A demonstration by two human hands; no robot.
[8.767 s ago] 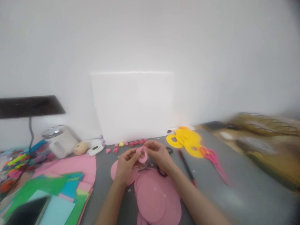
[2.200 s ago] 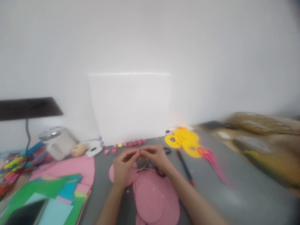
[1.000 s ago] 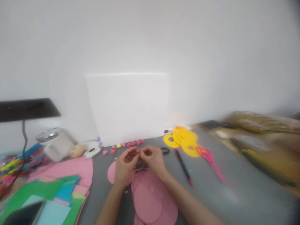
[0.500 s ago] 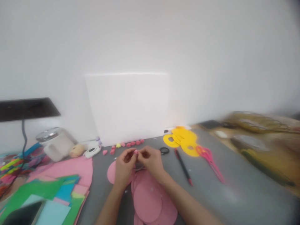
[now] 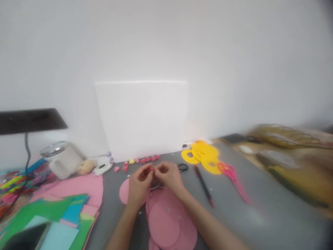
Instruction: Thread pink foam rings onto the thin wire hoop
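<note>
Above the pink paper, my left hand and my right hand meet fingertip to fingertip. Between them they pinch a small red-pink piece, mostly covered by the fingers; its exact shape is blurred. Below the hands lies a stack of pink paper ovals, and another pink paper round shows from behind my left hand. Just beyond the fingers, several small pink-red pieces and a yellow one line the foot of a white board.
To the right are black-handled scissors, a black and red pen, pink scissors and yellow paper rings. On the left stand a white mug, coloured paper sheets and a dark phone-like object.
The small piece shows redder and a little less between the fingertips, which have shifted slightly. Both hands otherwise keep their place, and the things on the table have not moved.
</note>
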